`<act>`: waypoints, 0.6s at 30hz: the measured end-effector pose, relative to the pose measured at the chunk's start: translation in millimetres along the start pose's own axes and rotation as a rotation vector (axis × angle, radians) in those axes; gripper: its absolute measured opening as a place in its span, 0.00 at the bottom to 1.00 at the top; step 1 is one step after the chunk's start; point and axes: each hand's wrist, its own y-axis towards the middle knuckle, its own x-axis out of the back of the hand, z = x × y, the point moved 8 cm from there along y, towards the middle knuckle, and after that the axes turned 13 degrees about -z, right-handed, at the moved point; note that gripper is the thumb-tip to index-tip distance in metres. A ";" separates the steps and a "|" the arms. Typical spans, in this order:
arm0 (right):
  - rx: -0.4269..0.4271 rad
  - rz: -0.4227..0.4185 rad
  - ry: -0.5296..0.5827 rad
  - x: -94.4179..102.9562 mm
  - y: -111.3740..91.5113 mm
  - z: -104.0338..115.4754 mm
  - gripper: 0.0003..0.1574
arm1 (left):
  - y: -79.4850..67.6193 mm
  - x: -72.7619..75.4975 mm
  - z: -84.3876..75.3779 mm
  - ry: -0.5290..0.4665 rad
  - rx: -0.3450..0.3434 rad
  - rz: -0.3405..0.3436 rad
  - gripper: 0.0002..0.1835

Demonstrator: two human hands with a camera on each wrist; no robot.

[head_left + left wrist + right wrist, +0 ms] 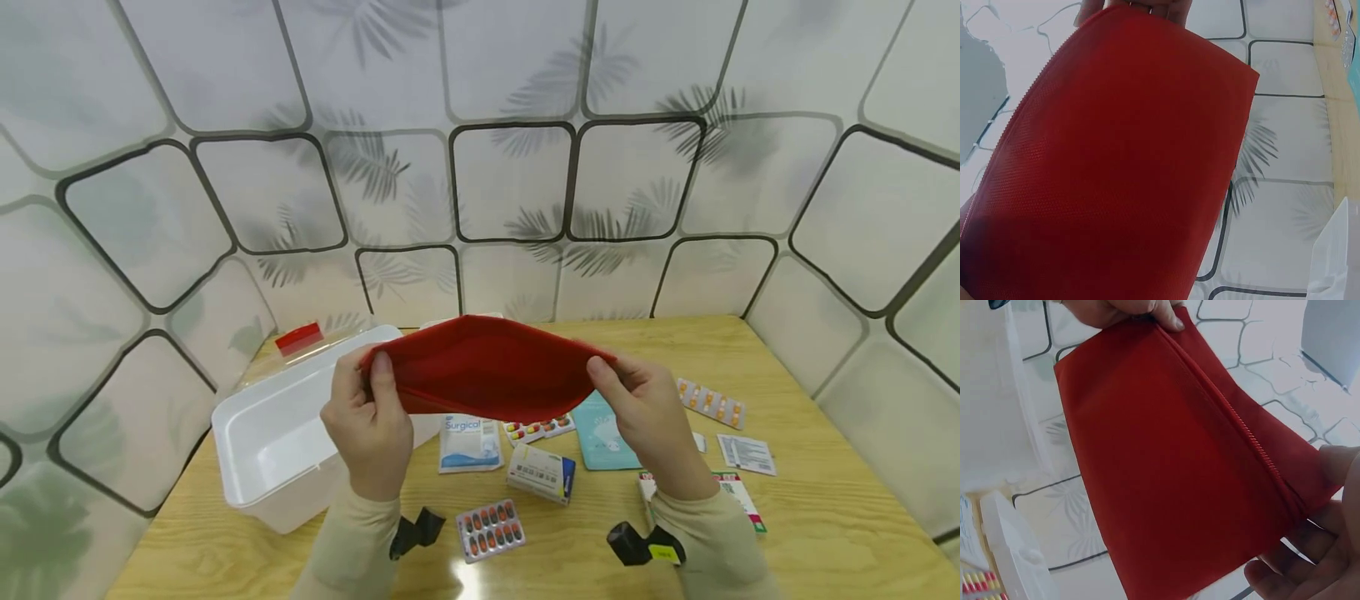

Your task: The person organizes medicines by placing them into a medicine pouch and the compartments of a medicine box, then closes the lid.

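A red zippered pouch [487,371] is stretched between both hands above the table, its mouth spread and facing the head camera. My left hand [371,437] grips one end of the mouth, thumb on the near side. At the opposite end my right hand [648,417] pinches the corner between thumb and fingers. In the left wrist view the pouch's broad flat side [1122,156] fills most of the picture, with zipper teeth along one edge. The right wrist view shows the zipper [1244,431] running along the parted mouth. No contents show inside.
A white plastic bin [277,442] stands at left, a clear bag with a red strip [300,338] behind it. Under the hands lie a Surgical packet [470,446], a small box [538,472], a capsule blister pack [491,531] and a teal packet [606,437]. A tablet blister [711,403] lies right.
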 end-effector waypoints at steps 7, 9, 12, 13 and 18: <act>0.002 0.019 -0.125 24.0 10.7 -3.2 0.23 | -1.1 -2.2 -1.3 0.007 -0.001 0.006 0.05; -0.011 -0.001 -0.234 34.0 14.6 -7.6 0.24 | -0.7 -1.9 -1.5 0.017 -0.006 0.008 0.05; -0.020 -0.011 -0.439 47.6 20.3 -15.9 0.26 | 0.3 -1.0 -0.7 0.033 -0.014 0.008 0.05; -0.019 -0.003 -0.511 51.4 21.7 -19.4 0.27 | 0.8 -0.7 -0.3 0.039 -0.016 0.009 0.05; -0.081 0.138 -0.776 66.6 21.9 -52.1 0.30 | 2.9 0.2 1.7 0.061 -0.019 0.019 0.05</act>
